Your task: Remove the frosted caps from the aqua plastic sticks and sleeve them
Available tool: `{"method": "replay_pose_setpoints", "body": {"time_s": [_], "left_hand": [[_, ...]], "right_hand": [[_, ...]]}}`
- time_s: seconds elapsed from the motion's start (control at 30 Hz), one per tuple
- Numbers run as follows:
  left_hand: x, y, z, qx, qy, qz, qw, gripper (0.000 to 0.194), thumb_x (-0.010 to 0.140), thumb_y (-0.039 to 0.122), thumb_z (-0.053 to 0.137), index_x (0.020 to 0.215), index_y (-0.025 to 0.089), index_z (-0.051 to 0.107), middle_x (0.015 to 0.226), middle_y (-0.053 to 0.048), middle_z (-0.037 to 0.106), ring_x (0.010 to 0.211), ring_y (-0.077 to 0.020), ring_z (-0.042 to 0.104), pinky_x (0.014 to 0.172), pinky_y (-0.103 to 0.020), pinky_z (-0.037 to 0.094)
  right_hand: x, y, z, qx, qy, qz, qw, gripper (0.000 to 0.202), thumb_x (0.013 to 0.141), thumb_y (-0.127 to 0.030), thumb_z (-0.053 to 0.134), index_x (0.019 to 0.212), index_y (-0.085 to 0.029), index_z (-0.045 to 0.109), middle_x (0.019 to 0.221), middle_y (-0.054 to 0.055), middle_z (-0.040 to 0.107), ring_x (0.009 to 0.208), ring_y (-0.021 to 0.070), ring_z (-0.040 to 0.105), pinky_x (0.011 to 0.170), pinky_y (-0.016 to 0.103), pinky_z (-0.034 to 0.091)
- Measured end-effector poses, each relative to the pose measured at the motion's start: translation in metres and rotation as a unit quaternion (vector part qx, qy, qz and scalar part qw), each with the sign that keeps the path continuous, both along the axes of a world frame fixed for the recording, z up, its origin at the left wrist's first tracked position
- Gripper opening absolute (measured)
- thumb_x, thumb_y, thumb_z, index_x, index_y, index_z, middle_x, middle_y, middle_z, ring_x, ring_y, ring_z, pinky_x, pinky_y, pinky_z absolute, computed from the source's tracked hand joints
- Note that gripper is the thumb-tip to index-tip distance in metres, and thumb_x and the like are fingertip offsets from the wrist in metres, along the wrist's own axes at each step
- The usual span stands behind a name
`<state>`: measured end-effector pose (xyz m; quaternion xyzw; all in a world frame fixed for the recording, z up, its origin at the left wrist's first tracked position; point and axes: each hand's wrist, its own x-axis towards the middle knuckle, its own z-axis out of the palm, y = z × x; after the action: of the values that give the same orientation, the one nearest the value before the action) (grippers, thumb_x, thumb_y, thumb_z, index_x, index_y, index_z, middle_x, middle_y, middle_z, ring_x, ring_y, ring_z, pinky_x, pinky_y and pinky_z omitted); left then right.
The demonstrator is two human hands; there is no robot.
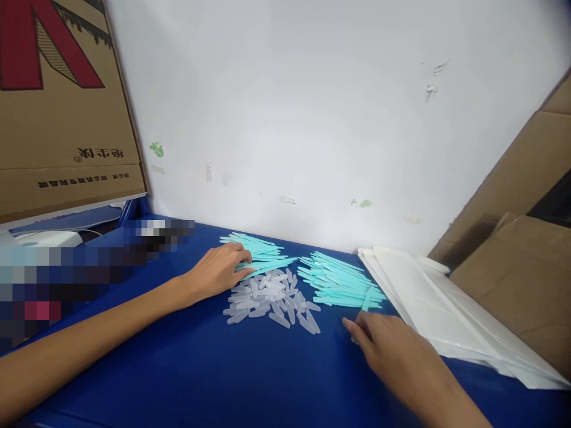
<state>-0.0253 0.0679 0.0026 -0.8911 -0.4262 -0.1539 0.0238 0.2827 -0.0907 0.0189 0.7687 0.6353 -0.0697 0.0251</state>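
Head view: a box (66, 122) hides its contents, right hand (386, 342) pinches a teal stick (366, 300), grip unclear for the left hand (222, 266).

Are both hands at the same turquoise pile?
No, the left hand is at the left turquoise pile, while the right hand is by the near end of the right turquoise pile.

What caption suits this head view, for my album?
Left hand at one turquoise pile, right hand holding a stick near another, translucent pieces between, on blue table.
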Motion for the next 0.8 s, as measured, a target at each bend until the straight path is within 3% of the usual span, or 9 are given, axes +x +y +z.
{"method": "replay_pose_setpoints", "body": {"time_s": [0.2, 0.43, 0.57, 0.8], "left_hand": [[0.001, -0.001, 0.0, -0.009, 0.002, 0.003, 1.0, 0.035, 0.097, 0.05, 0.057, 0.108, 0.02, 0.071, 0.108, -0.008, 0.07, 0.096, -0.027, 0.067, 0.069, -0.032, 0.048], [0.001, 0.002, -0.001, 0.002, 0.012, 0.02, 1.0, 0.032, 0.099, 0.045, 0.055, 0.1, 0.018, 0.07, 0.101, -0.009, 0.071, 0.085, -0.0237, 0.067, 0.065, -0.031, 0.046], [0.001, 0.002, 0.001, 0.014, 0.03, 0.035, 0.999, 0.032, 0.098, 0.044, 0.055, 0.092, 0.017, 0.069, 0.095, -0.009, 0.07, 0.076, -0.0225, 0.065, 0.059, -0.03, 0.042], [0.002, -0.001, 0.007, 0.035, 0.058, 0.051, 0.996, 0.029, 0.098, 0.036, 0.052, 0.089, 0.015, 0.07, 0.092, -0.011, 0.068, 0.074, -0.0244, 0.064, 0.054, -0.03, 0.035]], "right_hand": [[0.0, -0.003, -0.005, 0.019, 0.019, -0.015, 1.0, 0.021, 0.107, -0.033, 0.041, 0.107, -0.025, 0.06, 0.104, 0.004, 0.072, 0.091, 0.0258, 0.071, 0.069, 0.035, 0.04], [0.002, -0.001, -0.012, 0.06, -0.031, 0.011, 0.998, 0.032, 0.106, -0.033, 0.043, 0.124, -0.019, 0.065, 0.126, 0.012, 0.069, 0.106, 0.0289, 0.07, 0.08, 0.037, 0.048], [0.001, -0.001, -0.007, 0.06, -0.054, 0.01, 0.997, 0.033, 0.106, -0.033, 0.042, 0.11, -0.02, 0.072, 0.115, 0.012, 0.074, 0.108, 0.032, 0.07, 0.078, 0.038, 0.049], [-0.005, -0.002, 0.008, 0.022, -0.057, -0.034, 0.998, 0.042, 0.107, -0.038, 0.034, 0.086, -0.025, 0.068, 0.092, 0.009, 0.076, 0.087, 0.0326, 0.073, 0.063, 0.038, 0.04]]}}
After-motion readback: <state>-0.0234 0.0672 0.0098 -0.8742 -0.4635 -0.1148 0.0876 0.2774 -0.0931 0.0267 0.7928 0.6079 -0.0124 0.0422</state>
